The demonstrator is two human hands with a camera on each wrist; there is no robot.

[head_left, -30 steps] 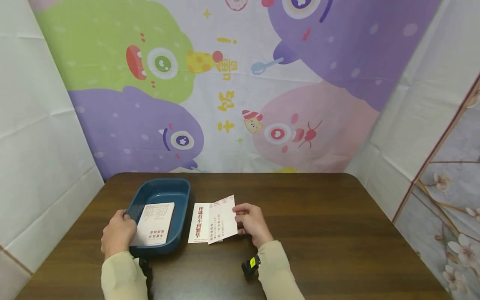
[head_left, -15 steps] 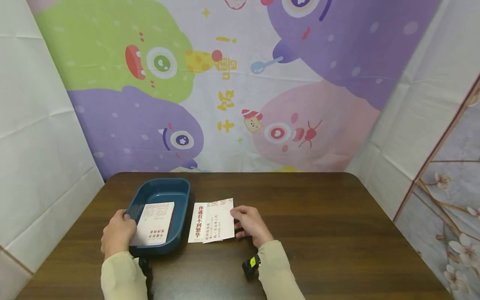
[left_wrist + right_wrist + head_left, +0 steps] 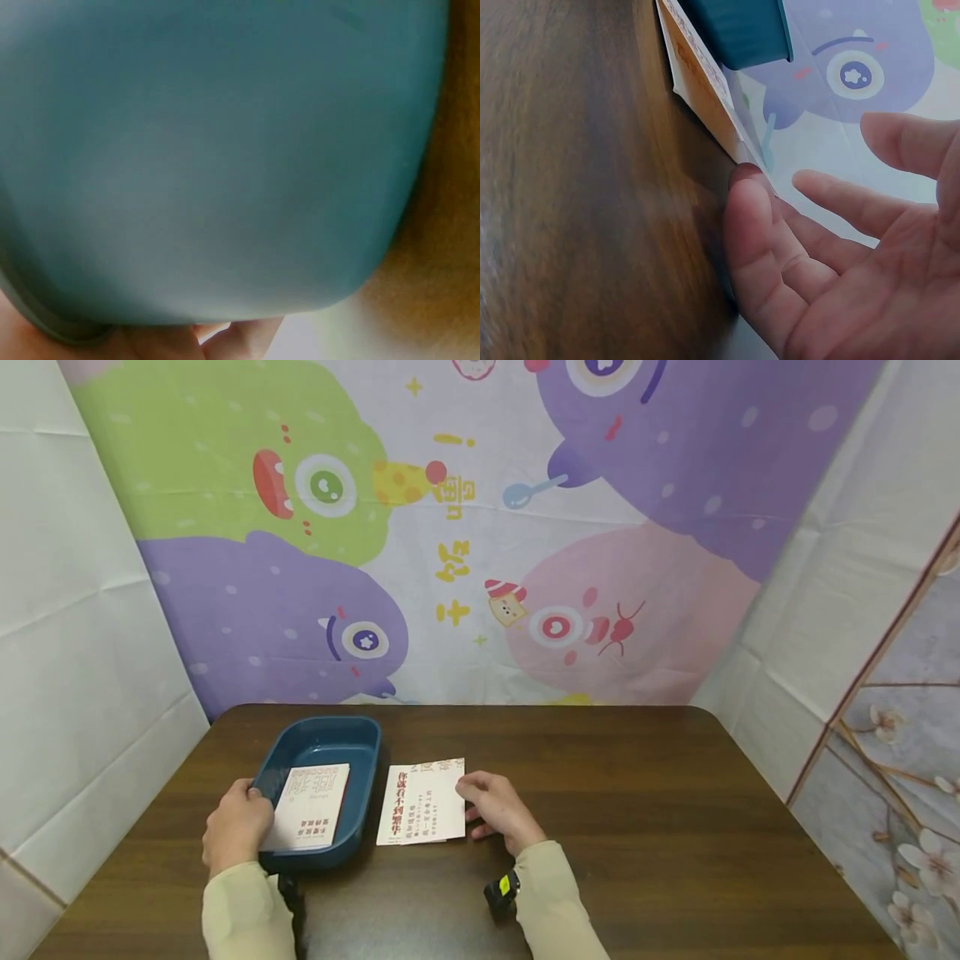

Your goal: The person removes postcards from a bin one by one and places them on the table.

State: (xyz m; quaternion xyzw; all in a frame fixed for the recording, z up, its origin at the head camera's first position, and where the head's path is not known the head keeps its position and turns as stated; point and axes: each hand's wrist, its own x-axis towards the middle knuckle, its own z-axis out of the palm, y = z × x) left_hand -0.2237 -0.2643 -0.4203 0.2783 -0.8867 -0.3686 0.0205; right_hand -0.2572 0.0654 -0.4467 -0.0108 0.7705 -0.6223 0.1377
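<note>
The left hand (image 3: 236,827) grips the left rim of a dark blue tray (image 3: 360,756). Inside the tray lies a stack of printed white cards (image 3: 311,814). In the left wrist view the tray's wall (image 3: 225,165) fills most of the picture, with parts of the fingers (image 3: 244,337) below it. Right of the tray, the right hand (image 3: 501,814) pinches the right edge of a printed card (image 3: 441,806). That card overlaps another card (image 3: 392,810) with large red characters. Seen from the right wrist, the held card (image 3: 712,90) slants up from the table to the fingertips.
The brown wooden table (image 3: 637,802) extends to the right of the hands. A cartoon-printed cloth (image 3: 465,677) hangs behind its far edge. White panels stand at the left and right sides.
The right hand has brought the pinched card left and lowered it, so it covers more of the card beneath. The left hand and tray have stayed in place.
</note>
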